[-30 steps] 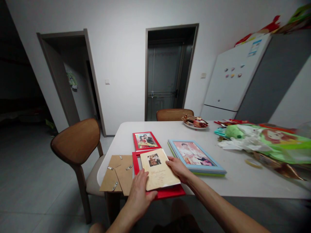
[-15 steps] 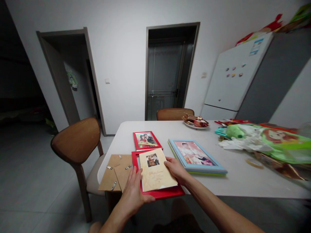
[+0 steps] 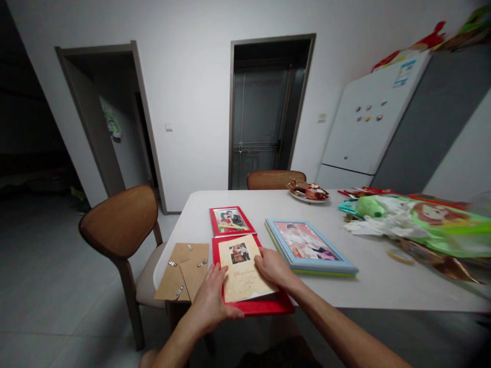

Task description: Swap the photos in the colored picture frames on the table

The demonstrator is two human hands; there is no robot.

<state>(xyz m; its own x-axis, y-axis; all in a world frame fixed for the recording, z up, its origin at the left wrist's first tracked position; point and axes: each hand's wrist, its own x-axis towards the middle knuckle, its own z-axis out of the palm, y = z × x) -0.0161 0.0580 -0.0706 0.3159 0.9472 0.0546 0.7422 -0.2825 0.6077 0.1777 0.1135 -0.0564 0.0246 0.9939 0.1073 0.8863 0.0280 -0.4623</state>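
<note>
A cream photo card (image 3: 245, 283) with a small picture near its top lies over a red picture frame (image 3: 264, 307) at the table's near edge. My left hand (image 3: 210, 294) grips the frame's lower left corner, thumb along the bottom edge and fingertips at the card's left side. My right hand (image 3: 273, 268) holds the card's right edge with curled fingers; its fingertips are partly hidden. Left of the frame sit brown backing boards (image 3: 184, 268) with metal clips. Behind it lies another red picture frame (image 3: 232, 221) with a photo of two people.
Blue and green picture frames (image 3: 310, 246) are stacked to the right. A plate (image 3: 309, 197) of wrapped items stands at the back of the white table (image 3: 368, 291). Green plastic packaging (image 3: 441, 220) and crumpled tissue cover the right side. Wooden chairs (image 3: 118, 225) stand left and behind.
The red frame under the card has shifted slightly right, and the card has moved a little left, covering the frame's opening. My right hand has moved slightly left with the card.
</note>
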